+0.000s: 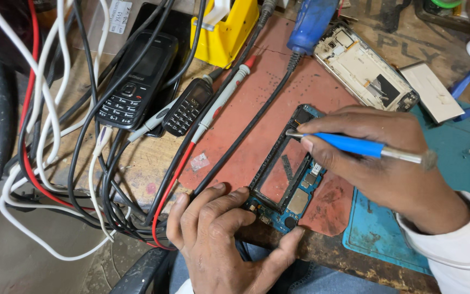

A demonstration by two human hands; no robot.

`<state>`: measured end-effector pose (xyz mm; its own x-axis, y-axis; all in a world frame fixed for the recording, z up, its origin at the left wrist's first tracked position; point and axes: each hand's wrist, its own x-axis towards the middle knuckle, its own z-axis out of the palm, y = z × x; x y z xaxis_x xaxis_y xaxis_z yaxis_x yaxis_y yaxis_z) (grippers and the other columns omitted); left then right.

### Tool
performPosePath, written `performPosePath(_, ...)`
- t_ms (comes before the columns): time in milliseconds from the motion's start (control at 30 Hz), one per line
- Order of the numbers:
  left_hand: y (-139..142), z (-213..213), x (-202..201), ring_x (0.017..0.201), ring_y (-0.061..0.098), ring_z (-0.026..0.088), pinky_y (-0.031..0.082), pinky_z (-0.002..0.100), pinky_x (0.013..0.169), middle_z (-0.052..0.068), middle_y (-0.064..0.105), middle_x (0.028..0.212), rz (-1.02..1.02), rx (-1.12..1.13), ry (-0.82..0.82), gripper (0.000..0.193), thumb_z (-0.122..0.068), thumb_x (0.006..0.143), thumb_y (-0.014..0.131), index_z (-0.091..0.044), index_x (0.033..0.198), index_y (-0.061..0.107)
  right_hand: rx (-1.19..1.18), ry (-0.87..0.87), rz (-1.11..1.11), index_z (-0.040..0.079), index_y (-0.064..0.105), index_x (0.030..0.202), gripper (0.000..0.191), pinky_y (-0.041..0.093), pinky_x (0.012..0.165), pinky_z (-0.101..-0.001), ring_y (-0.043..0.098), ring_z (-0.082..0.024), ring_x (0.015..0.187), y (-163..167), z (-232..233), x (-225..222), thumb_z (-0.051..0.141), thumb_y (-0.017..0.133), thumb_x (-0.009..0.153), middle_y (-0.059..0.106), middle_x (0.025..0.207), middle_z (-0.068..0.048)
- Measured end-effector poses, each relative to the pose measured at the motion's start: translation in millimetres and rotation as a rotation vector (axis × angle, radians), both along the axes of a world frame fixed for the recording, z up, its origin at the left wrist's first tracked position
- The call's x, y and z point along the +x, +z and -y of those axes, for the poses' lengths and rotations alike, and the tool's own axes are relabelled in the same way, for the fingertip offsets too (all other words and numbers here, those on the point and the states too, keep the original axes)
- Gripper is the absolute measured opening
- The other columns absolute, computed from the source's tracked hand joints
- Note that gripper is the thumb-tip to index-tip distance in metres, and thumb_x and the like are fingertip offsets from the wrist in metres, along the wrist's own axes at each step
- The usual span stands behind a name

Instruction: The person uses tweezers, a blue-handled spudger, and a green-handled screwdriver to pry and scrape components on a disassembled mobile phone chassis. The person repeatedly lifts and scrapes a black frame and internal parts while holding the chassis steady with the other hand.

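A blue phone circuit board frame [286, 179] lies on a red mat [278, 98] near the bench's front edge. My left hand [218, 234] presses on the board's lower left corner and steadies it. My right hand [376, 169] grips a blue-handled screwdriver [354, 145], whose thin metal tip touches the board's upper edge. A white sleeve covers my right wrist.
Two black keypad phones [134, 81] [187, 107] lie at the upper left among tangled white, red and black cables [55, 136]. Multimeter probes [221, 100] cross the mat. An opened phone chassis [363, 68], a yellow holder [224, 32] and a blue mat [379, 228] surround the work.
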<state>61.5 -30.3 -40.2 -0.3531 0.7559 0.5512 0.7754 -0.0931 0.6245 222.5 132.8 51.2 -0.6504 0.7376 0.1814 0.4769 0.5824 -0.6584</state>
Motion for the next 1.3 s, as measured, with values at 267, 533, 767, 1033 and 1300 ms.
performPosePath(267,2,0,0,0.12,0.062,0.029,0.024,0.053,0.118,0.007,0.069,0.111,0.004,-0.015,0.002,0.064,-0.053,0.066,0.094,-0.012,0.099,0.058,-0.056,-0.023,0.071,0.007,0.079,0.112,0.029,0.059,0.063,-0.0244,0.075,-0.013,0.077,10,-1,-8,0.011,0.079,0.083,0.081,0.097,-0.006)
performPosePath(533,2,-1,1,0.12,0.062,0.029,0.024,0.054,0.118,0.006,0.068,0.111,0.002,0.0,0.008,0.064,-0.053,0.068,0.094,-0.012,0.099,0.057,-0.05,0.058,0.084,0.008,0.08,0.112,0.027,0.058,0.061,-0.0229,0.071,-0.012,0.079,6,-4,7,0.015,0.078,0.086,0.082,0.099,-0.004)
performPosePath(767,2,0,1,0.121,0.062,0.029,0.025,0.054,0.118,0.006,0.068,0.111,0.003,-0.008,0.002,0.064,-0.053,0.067,0.094,-0.013,0.099,0.057,-0.082,0.121,0.262,0.011,0.083,0.108,0.025,0.054,0.064,-0.027,0.07,-0.012,0.079,15,-13,10,0.02,0.077,0.085,0.078,0.092,-0.002)
performPosePath(1033,-3,2,1,0.121,0.062,0.03,0.024,0.055,0.118,0.007,0.068,0.11,-0.002,-0.01,0.0,0.065,-0.054,0.066,0.094,-0.012,0.099,0.057,-0.184,-0.197,0.23,0.009,0.085,0.103,0.026,0.054,0.046,-0.0295,0.069,-0.016,0.061,-25,1,53,0.02,0.082,0.079,0.075,0.08,-0.006)
performPosePath(1300,-5,0,-1,0.117,0.061,0.033,0.022,0.059,0.116,0.007,0.065,0.104,-0.025,0.029,-0.035,0.072,-0.064,0.066,0.091,-0.011,0.099,0.057,-0.01,-0.406,-0.01,0.002,0.071,0.087,0.048,0.047,0.063,-0.0279,0.058,-0.012,0.064,-3,-2,57,0.043,0.059,0.11,0.06,0.071,-0.006)
